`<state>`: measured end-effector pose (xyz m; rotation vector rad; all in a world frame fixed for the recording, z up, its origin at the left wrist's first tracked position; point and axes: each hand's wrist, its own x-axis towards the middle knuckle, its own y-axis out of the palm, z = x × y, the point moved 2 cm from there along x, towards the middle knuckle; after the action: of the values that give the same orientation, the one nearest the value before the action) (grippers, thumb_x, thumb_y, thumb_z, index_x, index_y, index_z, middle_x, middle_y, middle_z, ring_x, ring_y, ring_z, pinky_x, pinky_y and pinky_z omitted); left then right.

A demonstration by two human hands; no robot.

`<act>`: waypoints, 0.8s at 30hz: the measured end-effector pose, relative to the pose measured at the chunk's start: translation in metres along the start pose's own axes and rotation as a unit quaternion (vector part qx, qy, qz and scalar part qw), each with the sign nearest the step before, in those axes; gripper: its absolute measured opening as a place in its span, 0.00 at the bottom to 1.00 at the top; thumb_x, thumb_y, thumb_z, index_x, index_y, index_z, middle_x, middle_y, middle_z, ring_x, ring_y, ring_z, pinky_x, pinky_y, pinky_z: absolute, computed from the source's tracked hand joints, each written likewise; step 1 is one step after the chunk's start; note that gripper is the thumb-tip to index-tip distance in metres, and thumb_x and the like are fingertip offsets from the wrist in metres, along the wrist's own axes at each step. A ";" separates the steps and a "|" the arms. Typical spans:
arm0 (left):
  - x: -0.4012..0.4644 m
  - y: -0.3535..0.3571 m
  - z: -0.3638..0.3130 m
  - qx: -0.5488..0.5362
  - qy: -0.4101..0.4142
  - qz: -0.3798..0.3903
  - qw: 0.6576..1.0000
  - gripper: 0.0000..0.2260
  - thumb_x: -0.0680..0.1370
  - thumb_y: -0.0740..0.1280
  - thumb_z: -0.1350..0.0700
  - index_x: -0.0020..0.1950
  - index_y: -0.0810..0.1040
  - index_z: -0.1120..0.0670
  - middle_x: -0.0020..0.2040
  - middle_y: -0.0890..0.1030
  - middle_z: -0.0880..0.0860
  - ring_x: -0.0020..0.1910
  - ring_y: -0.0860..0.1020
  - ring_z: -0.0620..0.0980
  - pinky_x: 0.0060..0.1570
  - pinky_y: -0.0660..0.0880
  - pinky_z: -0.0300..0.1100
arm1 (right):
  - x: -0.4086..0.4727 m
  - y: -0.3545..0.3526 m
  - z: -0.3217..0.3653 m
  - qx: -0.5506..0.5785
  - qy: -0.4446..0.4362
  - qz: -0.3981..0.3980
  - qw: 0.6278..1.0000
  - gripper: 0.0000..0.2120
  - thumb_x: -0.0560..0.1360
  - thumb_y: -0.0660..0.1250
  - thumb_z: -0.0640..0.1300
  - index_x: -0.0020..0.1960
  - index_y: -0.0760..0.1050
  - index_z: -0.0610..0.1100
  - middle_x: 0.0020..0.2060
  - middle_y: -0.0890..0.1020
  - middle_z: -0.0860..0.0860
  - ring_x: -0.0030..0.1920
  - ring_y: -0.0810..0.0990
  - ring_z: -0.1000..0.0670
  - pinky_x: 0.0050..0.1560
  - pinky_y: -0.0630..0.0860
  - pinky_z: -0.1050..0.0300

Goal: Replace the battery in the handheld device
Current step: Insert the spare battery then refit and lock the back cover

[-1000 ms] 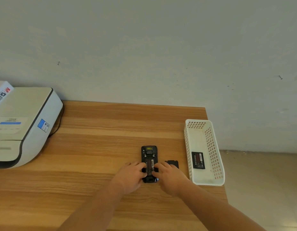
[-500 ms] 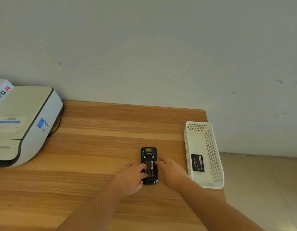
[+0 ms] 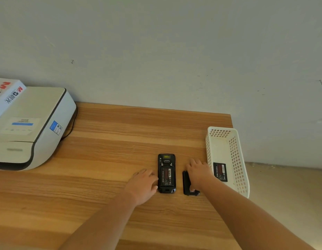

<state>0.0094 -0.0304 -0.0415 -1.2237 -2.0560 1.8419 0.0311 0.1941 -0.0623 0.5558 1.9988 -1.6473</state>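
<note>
A black handheld device (image 3: 166, 173) lies face down on the wooden table (image 3: 111, 141), its back off and a black battery with a red label (image 3: 166, 177) seated in the bay. My left hand (image 3: 144, 184) rests against the device's left edge, fingers touching its side. My right hand (image 3: 199, 173) lies flat on the black back cover (image 3: 187, 184), which sits on the table just right of the device. A second battery (image 3: 220, 171) lies inside the white basket (image 3: 236, 141).
A white perforated basket stands at the table's right edge, next to my right hand. A white printer (image 3: 30, 127) with a box (image 3: 6, 94) on top fills the left side, a black cable behind it. Wall runs along the back; floor shows at right.
My right hand left the device and moved right onto the back cover. My left hand stayed at the device's left side. The camera view shifted slightly.
</note>
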 end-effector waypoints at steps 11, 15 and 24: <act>0.007 0.002 0.003 -0.003 -0.020 0.017 1.000 0.18 0.81 0.58 0.46 0.70 0.70 0.48 0.71 0.67 0.49 0.70 0.64 0.48 0.70 0.63 0.48 | -0.008 -0.005 -0.002 0.052 -0.013 -0.032 0.998 0.36 0.65 0.77 0.50 0.67 0.64 0.41 0.62 0.72 0.44 0.63 0.70 0.42 0.66 0.67 0.46; 0.012 -0.002 0.000 0.000 -0.011 0.010 1.000 0.18 0.81 0.58 0.46 0.70 0.69 0.47 0.68 0.70 0.47 0.67 0.66 0.47 0.68 0.64 0.46 | -0.017 -0.009 -0.008 0.145 -0.020 -0.009 0.989 0.19 0.72 0.69 0.38 0.60 0.67 0.42 0.51 0.76 0.44 0.49 0.77 0.44 0.49 0.77 0.48; 0.019 -0.012 -0.005 -0.028 -0.008 -0.023 0.999 0.17 0.81 0.59 0.46 0.68 0.71 0.47 0.66 0.72 0.45 0.66 0.67 0.45 0.67 0.64 0.44 | -0.021 -0.047 -0.031 0.352 -0.019 0.081 0.932 0.16 0.73 0.71 0.39 0.61 0.77 0.44 0.57 0.80 0.47 0.52 0.80 0.48 0.57 0.77 0.52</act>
<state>-0.0061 -0.0137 -0.0376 -1.1693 -2.1383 1.7921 0.0172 0.2160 -0.0080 0.8956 1.2416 -2.2251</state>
